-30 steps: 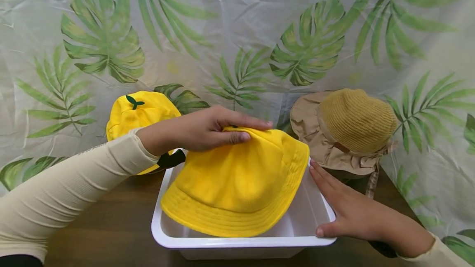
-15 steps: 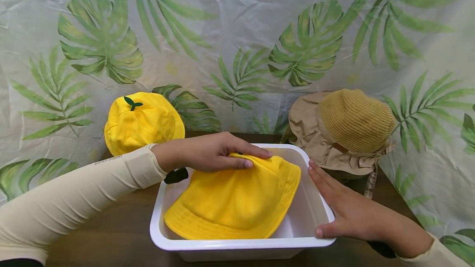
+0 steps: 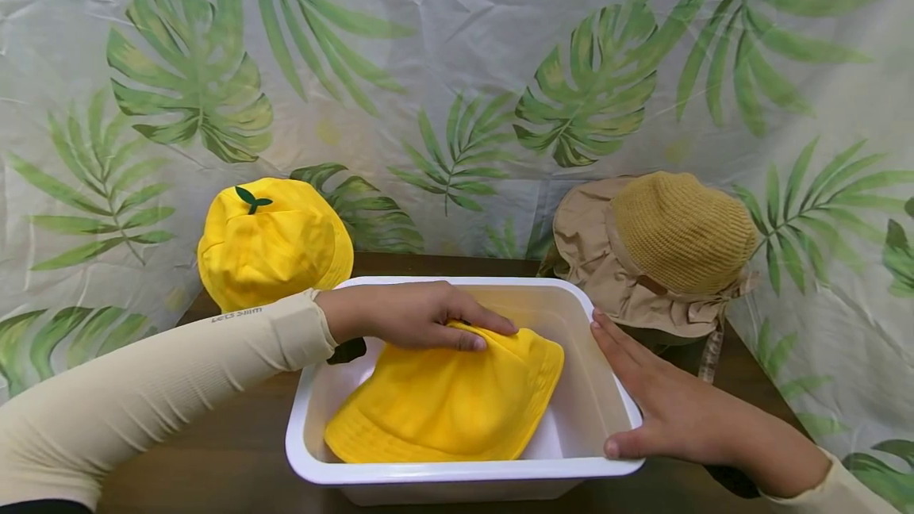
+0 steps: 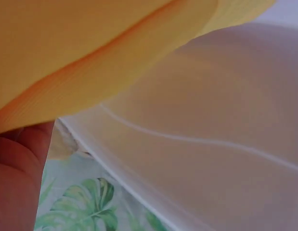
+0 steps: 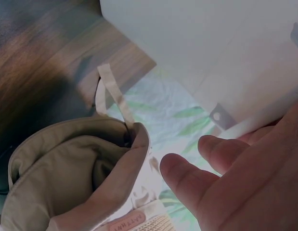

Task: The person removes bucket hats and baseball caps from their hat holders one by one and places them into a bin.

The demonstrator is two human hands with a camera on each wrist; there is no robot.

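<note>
My left hand (image 3: 421, 316) pinches the crown of a yellow bucket hat (image 3: 457, 403), thumb on the near side. The hat hangs tilted inside a white plastic bin (image 3: 464, 473), its brim low near the front wall. In the left wrist view the hat's yellow brim (image 4: 115, 62) spans the upper left, with part of the hand (image 4: 16, 173) below it. Against the bin's right rim rests my right hand (image 3: 678, 403), its fingers fairly straight along the side and the thumb at the front corner. The right wrist view shows these fingers (image 5: 182, 175) beside the bin's outer wall (image 5: 201, 43).
Behind the bin at left sits another yellow hat (image 3: 274, 244) with a green sprout. At back right, a tan knitted hat (image 3: 685, 232) lies with a beige ruffled-brim hat (image 3: 593, 252). The dark wooden table (image 3: 214, 419) meets a leaf-print cloth (image 3: 457, 38) behind.
My left hand has lowered the yellow bucket hat deeper into the bin, uncovering the bin's back rim. The right hand stays at the right rim.
</note>
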